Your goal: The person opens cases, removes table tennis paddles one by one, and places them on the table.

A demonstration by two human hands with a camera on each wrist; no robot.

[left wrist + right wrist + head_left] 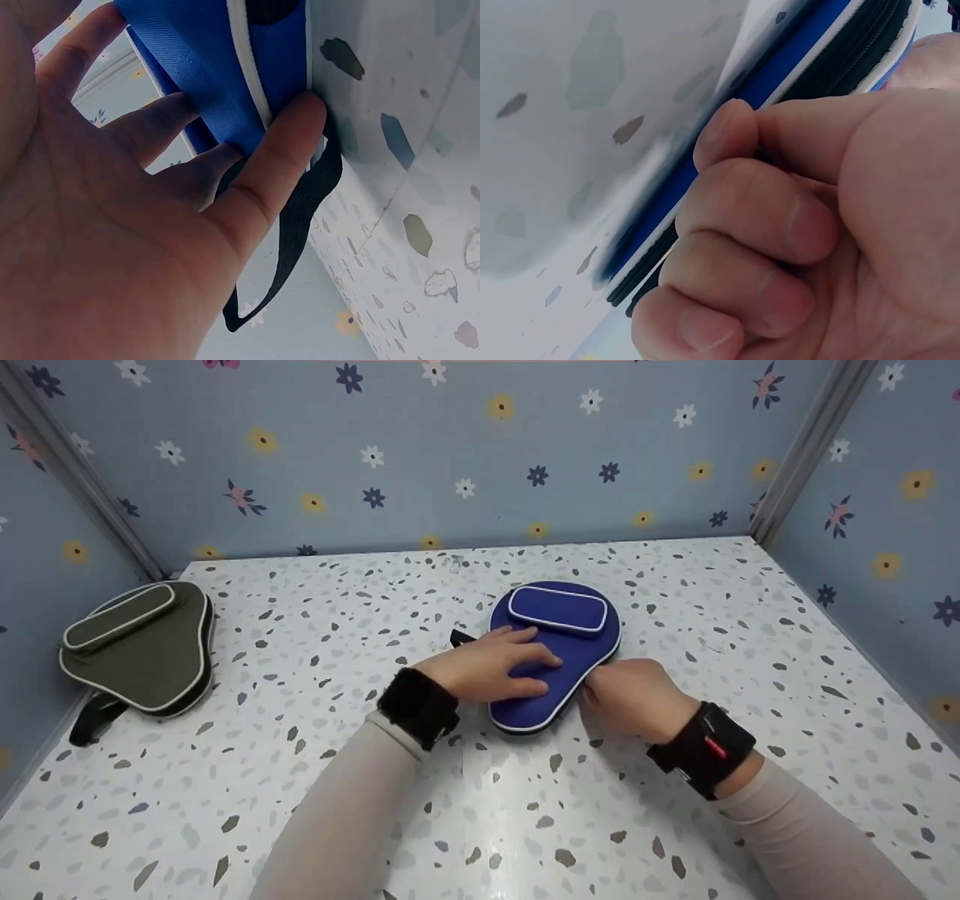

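A blue paddle-shaped case (551, 660) with white piping and a small front pocket lies on the speckled table, narrow end towards me. My left hand (499, 664) rests across its left side with fingers spread, and in the left wrist view a finger lies along the case's side, near a black strap (300, 210). At the right edge, my right hand (634, 697) has its fingers curled, thumb and forefinger pinching at the black zipper (847, 56). The zipper pull itself is mostly hidden by those fingers.
An olive-green case (142, 652) of the same shape, also white-piped, lies at the table's left edge with its black strap (97, 718) hanging out. Flower-patterned panels (465, 450) stand at the back and both sides of the table (330, 780).
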